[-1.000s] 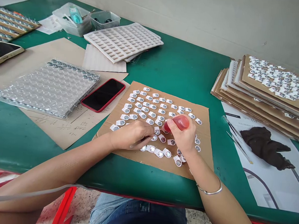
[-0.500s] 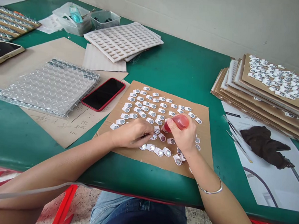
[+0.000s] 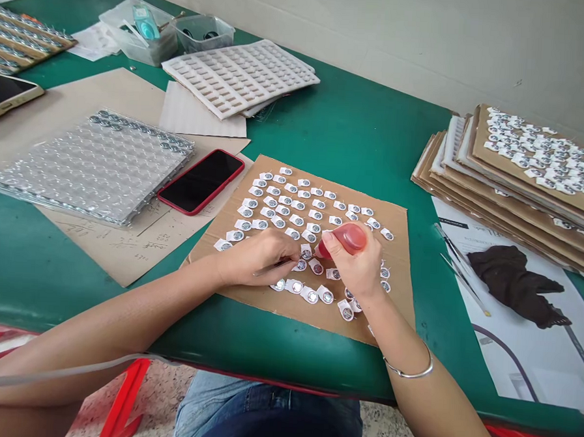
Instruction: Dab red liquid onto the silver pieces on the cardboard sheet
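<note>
Several small round metal parts with white tabs [image 3: 294,286] lie in rough rows on a brown cardboard sheet [image 3: 248,302]. My right hand [image 3: 361,264] is closed around a red squeeze bottle [image 3: 350,237], tilted with its tip down and left toward the parts near the sheet's middle. My left hand [image 3: 263,256] rests low over the sheet, its fingers pinched on a thin dark pointed tool, perhaps tweezers [image 3: 272,268]. The tool's tip and the bottle's tip are close to the same few parts. My fingers hide some of the parts there.
A red-edged phone [image 3: 202,181] and a clear blister tray [image 3: 89,169] are left of the sheet. White foam trays [image 3: 243,76] and plastic tubs [image 3: 204,34] stand behind. Stacked cardboard sheets [image 3: 499,187], tweezers [image 3: 463,273] and a dark cloth [image 3: 516,282] are at right.
The view has shifted very slightly. Both hands keep almost the same place and the same hold on the bottle and the thin tool.
</note>
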`<state>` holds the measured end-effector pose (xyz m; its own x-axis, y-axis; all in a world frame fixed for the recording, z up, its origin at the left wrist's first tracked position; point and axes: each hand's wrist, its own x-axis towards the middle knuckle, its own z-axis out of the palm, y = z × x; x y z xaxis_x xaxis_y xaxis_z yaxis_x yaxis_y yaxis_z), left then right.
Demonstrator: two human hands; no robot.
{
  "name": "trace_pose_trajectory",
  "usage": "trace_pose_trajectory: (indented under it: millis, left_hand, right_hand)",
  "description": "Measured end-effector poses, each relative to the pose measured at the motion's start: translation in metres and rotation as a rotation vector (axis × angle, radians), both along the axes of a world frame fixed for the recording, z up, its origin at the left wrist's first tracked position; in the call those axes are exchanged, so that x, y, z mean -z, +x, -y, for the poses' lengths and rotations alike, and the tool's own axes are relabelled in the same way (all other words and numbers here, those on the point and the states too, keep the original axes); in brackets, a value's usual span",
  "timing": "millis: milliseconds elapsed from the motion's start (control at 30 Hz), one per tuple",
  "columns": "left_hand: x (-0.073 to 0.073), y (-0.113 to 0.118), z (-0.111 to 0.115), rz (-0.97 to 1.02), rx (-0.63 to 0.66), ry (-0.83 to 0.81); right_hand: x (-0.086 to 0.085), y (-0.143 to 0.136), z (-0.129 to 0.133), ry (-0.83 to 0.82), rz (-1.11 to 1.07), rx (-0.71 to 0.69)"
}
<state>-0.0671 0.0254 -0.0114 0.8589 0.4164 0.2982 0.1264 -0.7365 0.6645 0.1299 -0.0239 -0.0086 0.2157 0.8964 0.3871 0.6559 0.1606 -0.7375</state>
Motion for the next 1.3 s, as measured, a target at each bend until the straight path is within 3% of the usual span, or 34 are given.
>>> trace_pose_trajectory:
  millis: [600, 833, 1033, 1133, 1200, 1300]
  left_hand:
    - [-0.005, 0.002, 0.002, -0.041, -0.060, -0.044]
    - [-0.005, 0.005, -0.002, -0.079, -0.174, -0.260]
    - [-0.007, 0.012, -0.008, -0.147, -0.318, -0.436]
    - [-0.014, 0.016, -0.010, -0.211, -0.373, -0.577]
    - [-0.018, 0.017, -0.010, -0.237, -0.388, -0.630]
    - [-0.019, 0.017, -0.010, -0.244, -0.389, -0.635]
  right_hand:
    - [0.002, 0.001, 0.001, 0.049, -0.042, -0.121]
    - [0.000, 0.003, -0.001, 0.039, -0.083, -0.101]
    - [-0.030, 0.011, 0.001, -0.132, -0.402, -0.093]
    - [-0.042, 0.012, 0.011, -0.173, -0.447, -0.118]
    - [-0.040, 0.012, 0.022, -0.154, -0.391, -0.079]
    - [-0.023, 0.010, 0.040, -0.088, -0.346, 0.008]
